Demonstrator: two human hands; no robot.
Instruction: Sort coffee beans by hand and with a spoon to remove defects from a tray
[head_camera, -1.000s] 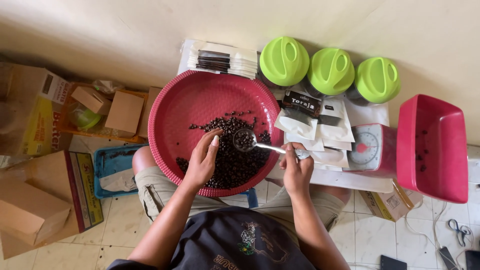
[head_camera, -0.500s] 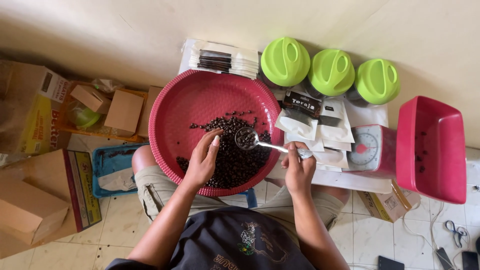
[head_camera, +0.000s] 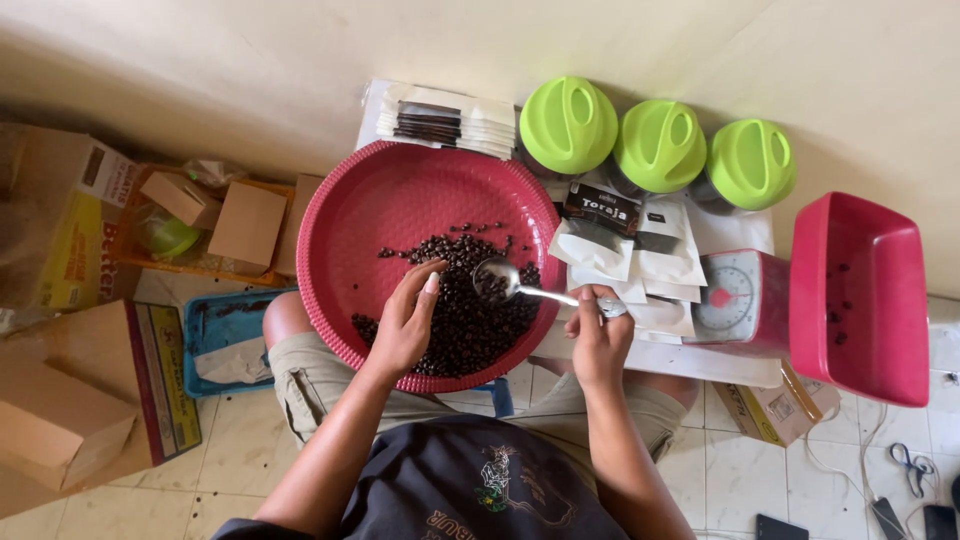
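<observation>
Right hand (head_camera: 598, 335) grips a metal spoon (head_camera: 500, 277) over coffee beans (head_camera: 465, 315) in a red tray (head_camera: 400, 190). Left hand (head_camera: 405, 320) rests open on the beans, mid-scoop.

Single view only, head-worn, looking almost straight down over the wearer's chest and lap. Top of frame faces a pale wall; bottom edge cuts the dark shirt. Close range: both forearms run up from the lower edge, the left hand (head_camera: 405, 320) and right hand (head_camera: 598, 338) sitting near centre. Just beyond the hands, the red round tray (head_camera: 400, 190) fills the middle. Far right of the right hand, a red bin (head_camera: 860, 300) nearly reaches the frame edge. Left of the left hand, cardboard boxes (head_camera: 60, 420) on tiled floor (head_camera: 750, 470). No second view to overlap.
</observation>
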